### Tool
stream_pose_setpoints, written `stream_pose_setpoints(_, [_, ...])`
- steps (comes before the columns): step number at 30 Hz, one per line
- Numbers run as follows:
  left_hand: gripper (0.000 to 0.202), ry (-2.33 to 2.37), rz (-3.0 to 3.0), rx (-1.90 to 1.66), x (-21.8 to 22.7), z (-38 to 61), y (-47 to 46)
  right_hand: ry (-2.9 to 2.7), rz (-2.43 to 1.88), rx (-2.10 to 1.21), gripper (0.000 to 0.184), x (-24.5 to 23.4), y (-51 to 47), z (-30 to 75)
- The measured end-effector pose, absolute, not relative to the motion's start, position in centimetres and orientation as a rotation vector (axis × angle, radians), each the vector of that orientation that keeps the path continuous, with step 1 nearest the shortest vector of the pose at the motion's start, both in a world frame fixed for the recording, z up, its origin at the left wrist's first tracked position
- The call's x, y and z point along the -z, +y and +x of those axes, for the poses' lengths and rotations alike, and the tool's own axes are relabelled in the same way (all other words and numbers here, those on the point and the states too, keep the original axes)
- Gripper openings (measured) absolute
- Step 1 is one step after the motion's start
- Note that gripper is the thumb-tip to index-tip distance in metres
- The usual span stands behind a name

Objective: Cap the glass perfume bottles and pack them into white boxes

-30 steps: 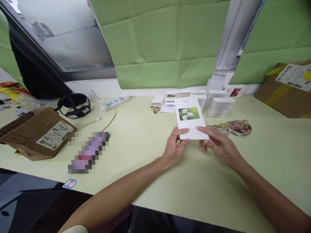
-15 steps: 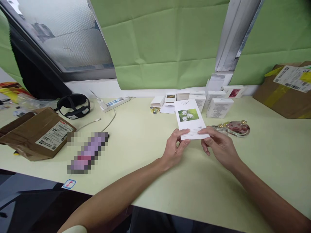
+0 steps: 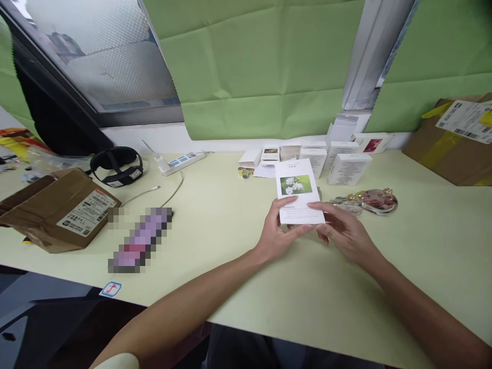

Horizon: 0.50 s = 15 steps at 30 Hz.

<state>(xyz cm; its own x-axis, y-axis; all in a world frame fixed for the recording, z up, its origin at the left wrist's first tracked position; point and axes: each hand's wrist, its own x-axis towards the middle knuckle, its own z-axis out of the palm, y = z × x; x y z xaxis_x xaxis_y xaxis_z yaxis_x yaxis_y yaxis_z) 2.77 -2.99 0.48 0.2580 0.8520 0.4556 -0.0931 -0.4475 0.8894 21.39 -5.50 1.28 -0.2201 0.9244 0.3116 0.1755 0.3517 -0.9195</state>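
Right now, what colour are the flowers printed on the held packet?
The flowers are white, seen in the head view.

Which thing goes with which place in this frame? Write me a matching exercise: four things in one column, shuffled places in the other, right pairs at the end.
Things
1. White flower-picture item
2. Black headset
3. Yellow-taped brown box
4. Pinkish oval ornament

Places
A. At the picture's right edge
B. Held between the left hand and the right hand
C. On the table, just beyond the right hand
D. Left of the power strip

Pairs: 1-B; 2-D; 3-A; 4-C
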Motion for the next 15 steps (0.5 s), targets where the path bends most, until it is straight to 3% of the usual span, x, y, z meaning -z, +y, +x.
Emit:
stream_pose_setpoints(9, [0.053,0.718,1.72,-1.361,0.2,2.7,-2.7,-1.522,-0.977,-1.02,0.019,-1.3,-5.5,21.3])
stream_pose_setpoints(15, [0.048,0.867,1.829,-0.948,-2.1,-1.1,-3.7,-1.719,-1.09,-0.894,0.035,-1.0,-5.5,20.8])
